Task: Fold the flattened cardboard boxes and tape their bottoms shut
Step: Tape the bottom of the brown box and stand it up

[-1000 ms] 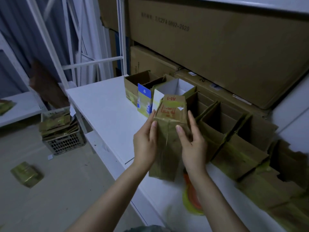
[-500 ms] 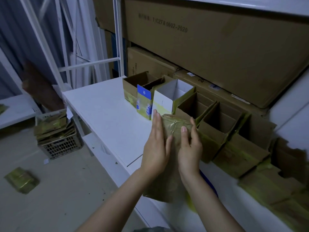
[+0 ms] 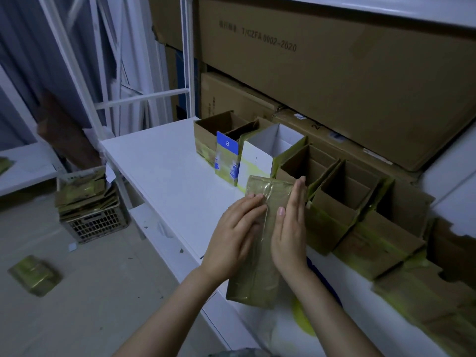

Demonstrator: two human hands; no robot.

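Looking down through the head camera, I see a cardboard box (image 3: 253, 279) held near frame centre, its long glossy face turned up towards me and a clear tape strip (image 3: 268, 194) running down its middle. My operator's left hand (image 3: 231, 238) lies flat on that face from 9 o'clock, fingers straight and pressed beside the tape. The right hand (image 3: 289, 228) stands edge-on against the box's 3 o'clock side, fingers straight and together, gripping nothing. The box's lower end sits close to the front edge of the white table (image 3: 167, 171) (I cannot tell whether it touches the top). That edge runs from 10 o'clock down to 6 o'clock, with bare floor beyond it. At 12 o'clock from the box stands a white box (image 3: 257, 158), open at the top, with a blue-labelled box (image 3: 226, 155) touching its 9 o'clock side. From 1 to 4 o'clock a row of folded boxes (image 3: 334, 202) stands open-topped, the nearest just beside the right hand. Behind them, large cartons (image 3: 334, 73) wall off 12 to 2 o'clock. Open tabletop spreads at 10 and 11 o'clock. On the floor at 9 o'clock, a crate (image 3: 95, 228) holds flattened boxes, and another flattened box (image 3: 34, 274) lies at 8 o'clock.
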